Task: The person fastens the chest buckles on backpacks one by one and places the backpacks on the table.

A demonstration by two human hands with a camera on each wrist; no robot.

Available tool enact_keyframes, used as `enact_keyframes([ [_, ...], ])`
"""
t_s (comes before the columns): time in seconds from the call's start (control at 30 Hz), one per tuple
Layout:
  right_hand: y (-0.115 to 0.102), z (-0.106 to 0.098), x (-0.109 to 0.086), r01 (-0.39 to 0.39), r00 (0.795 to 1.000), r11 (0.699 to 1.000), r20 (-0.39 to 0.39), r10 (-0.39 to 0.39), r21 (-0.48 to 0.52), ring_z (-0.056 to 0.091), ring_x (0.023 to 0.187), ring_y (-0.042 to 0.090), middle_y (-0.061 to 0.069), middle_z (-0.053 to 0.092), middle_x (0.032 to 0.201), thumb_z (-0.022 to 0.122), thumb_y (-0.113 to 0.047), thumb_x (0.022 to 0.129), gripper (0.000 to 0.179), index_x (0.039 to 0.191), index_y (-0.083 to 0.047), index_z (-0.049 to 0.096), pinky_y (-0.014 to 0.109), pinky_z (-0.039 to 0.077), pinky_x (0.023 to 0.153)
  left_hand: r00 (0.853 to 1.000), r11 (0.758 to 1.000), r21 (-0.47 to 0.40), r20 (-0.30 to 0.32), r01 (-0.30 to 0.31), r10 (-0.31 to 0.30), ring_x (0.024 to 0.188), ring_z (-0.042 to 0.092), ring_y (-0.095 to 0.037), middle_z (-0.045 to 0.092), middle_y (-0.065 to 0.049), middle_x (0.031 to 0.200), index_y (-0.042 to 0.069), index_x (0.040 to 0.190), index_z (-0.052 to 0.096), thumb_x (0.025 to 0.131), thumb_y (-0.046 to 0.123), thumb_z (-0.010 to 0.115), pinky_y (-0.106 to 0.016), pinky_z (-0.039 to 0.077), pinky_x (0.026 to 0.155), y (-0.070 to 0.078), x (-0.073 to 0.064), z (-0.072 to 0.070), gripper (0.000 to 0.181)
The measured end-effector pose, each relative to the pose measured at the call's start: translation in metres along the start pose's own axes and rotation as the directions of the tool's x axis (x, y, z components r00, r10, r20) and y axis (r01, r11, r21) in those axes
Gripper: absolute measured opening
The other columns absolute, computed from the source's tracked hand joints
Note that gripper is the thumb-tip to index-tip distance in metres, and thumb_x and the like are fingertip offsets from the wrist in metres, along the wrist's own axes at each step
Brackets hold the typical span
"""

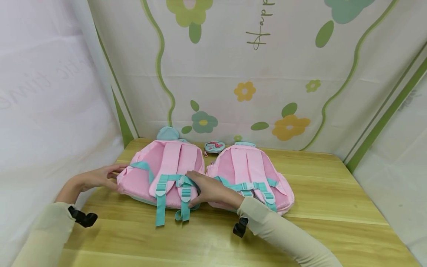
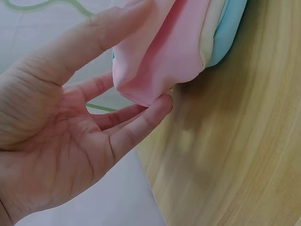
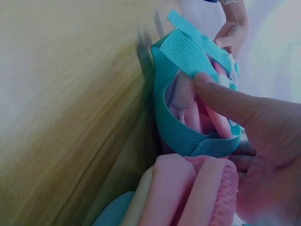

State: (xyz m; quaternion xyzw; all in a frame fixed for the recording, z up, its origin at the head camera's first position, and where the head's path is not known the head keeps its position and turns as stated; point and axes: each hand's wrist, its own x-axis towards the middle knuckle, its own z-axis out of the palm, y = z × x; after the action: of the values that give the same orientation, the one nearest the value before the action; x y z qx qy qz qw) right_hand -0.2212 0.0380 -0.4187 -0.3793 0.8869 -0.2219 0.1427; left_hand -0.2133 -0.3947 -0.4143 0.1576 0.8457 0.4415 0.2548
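Two pink backpacks lie side by side with their strap sides up. The left backpack (image 1: 140, 183) has pink shoulder straps, teal webbing and white buckles. My left hand (image 1: 98, 180) grips its lower left corner. In the left wrist view, the thumb lies along the pink fabric (image 2: 164, 61) and the fingertips touch the corner from below. My right hand (image 1: 211, 189) holds the same backpack's right side, thumb low and fingers higher. In the right wrist view, the thumb tip touches looped teal webbing (image 3: 188, 52); the other fingertips are partly hidden.
The right backpack (image 1: 280, 185) lies under my right wrist, close against the left one. A small round teal pouch (image 1: 214, 147) sits behind, between them. A flower-print curtain (image 1: 213, 63) stands behind the wooden table (image 1: 333, 200), with white cloth on both sides.
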Motion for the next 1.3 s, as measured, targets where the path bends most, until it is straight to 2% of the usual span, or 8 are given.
enact_keyframes([
  [0.17, 0.001, 0.0, 0.001, 0.007, 1.0, 1.0, -0.003, -0.007, -0.005, 0.031, 0.154, 0.019, 0.004, 0.03, 0.168, 0.086, -0.045, 0.08, 0.105, 0.161, -0.013, 0.028, 0.039, 0.034, 0.122, 1.0, 1.0, 0.013, 0.0, 0.025, -0.025, 0.132, 0.047, -0.037, 0.034, -0.031, 0.153, 0.001, 0.161, 0.018, 0.086, 0.014, 0.076, -0.045, 0.047, 0.097, -0.001, 0.002, 0.001, 0.096],
  [0.4, 0.002, 0.002, 0.003, 0.019, 1.0, 1.0, 0.003, -0.019, -0.005, 0.03, 0.154, 0.02, 0.005, 0.029, 0.168, 0.085, -0.048, 0.08, 0.106, 0.161, -0.012, 0.028, 0.039, 0.034, 0.122, 0.998, 0.997, 0.026, 0.001, 0.067, -0.067, 0.135, 0.043, -0.05, 0.033, -0.035, 0.153, -0.005, 0.159, 0.019, 0.084, 0.017, 0.078, -0.041, 0.048, 0.096, -0.001, 0.003, 0.005, 0.098],
  [0.83, 0.001, 0.003, 0.003, 0.008, 1.0, 1.0, 0.006, -0.008, -0.002, 0.034, 0.152, 0.02, 0.004, 0.03, 0.168, 0.085, -0.049, 0.08, 0.106, 0.161, -0.013, 0.029, 0.039, 0.037, 0.12, 0.996, 0.995, 0.042, -0.005, 0.092, -0.092, 0.136, 0.041, -0.051, 0.033, -0.034, 0.153, -0.004, 0.159, 0.02, 0.083, 0.02, 0.078, -0.042, 0.048, 0.098, -0.002, 0.004, 0.005, 0.099],
  [1.1, 0.0, 0.002, 0.003, -0.004, 1.0, 1.0, 0.009, 0.004, -0.007, 0.034, 0.152, 0.02, 0.003, 0.03, 0.168, 0.085, -0.049, 0.079, 0.106, 0.161, -0.013, 0.029, 0.039, 0.038, 0.119, 0.994, 0.993, 0.051, 0.005, 0.106, -0.106, 0.135, 0.042, -0.052, 0.032, -0.035, 0.153, -0.002, 0.16, 0.017, 0.082, 0.022, 0.078, -0.053, 0.048, 0.101, 0.002, 0.005, 0.006, 0.102],
  [1.2, 0.0, 0.002, 0.003, -0.009, 1.0, 1.0, 0.009, 0.009, -0.006, 0.035, 0.152, 0.02, 0.003, 0.031, 0.167, 0.085, -0.05, 0.079, 0.105, 0.161, -0.013, 0.03, 0.04, 0.038, 0.119, 0.993, 0.992, 0.051, -0.001, 0.118, -0.118, 0.139, 0.034, -0.057, 0.025, -0.038, 0.156, 0.001, 0.161, 0.013, 0.083, 0.022, 0.078, -0.061, 0.044, 0.104, 0.007, 0.005, 0.005, 0.103],
  [1.3, -0.001, 0.002, 0.002, -0.008, 1.0, 1.0, 0.007, 0.008, -0.001, 0.035, 0.152, 0.02, 0.002, 0.031, 0.167, 0.085, -0.049, 0.079, 0.104, 0.16, -0.014, 0.031, 0.04, 0.038, 0.119, 0.991, 0.99, 0.059, -0.039, 0.126, -0.124, 0.142, 0.024, -0.062, 0.017, -0.04, 0.158, 0.001, 0.161, 0.012, 0.085, 0.022, 0.078, -0.068, 0.04, 0.105, 0.016, 0.005, 0.005, 0.103],
])
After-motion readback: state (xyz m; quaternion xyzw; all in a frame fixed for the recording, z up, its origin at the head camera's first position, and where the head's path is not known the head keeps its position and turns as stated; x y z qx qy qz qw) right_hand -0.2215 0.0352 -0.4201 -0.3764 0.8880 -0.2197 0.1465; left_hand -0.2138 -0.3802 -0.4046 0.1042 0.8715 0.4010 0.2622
